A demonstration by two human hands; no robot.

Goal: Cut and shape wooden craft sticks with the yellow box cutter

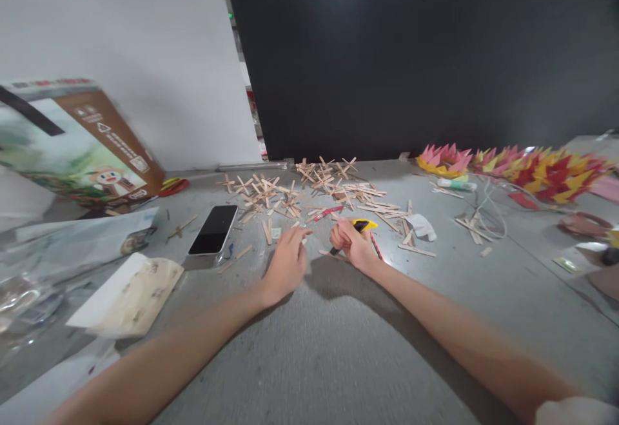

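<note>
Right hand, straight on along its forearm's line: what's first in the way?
Probably the thin red item just ahead of the right hand, with the wooden sticks beyond it. Height is unclear from this one view; it might pass over both.

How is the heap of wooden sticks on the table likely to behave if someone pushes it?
The wooden sticks look thin and straight, so each is probably light and fairly stiff. Many lie crossed over one another, so they may catch and shift in clumps. Being flat, they seem likelier to slide on the table than roll.
</note>
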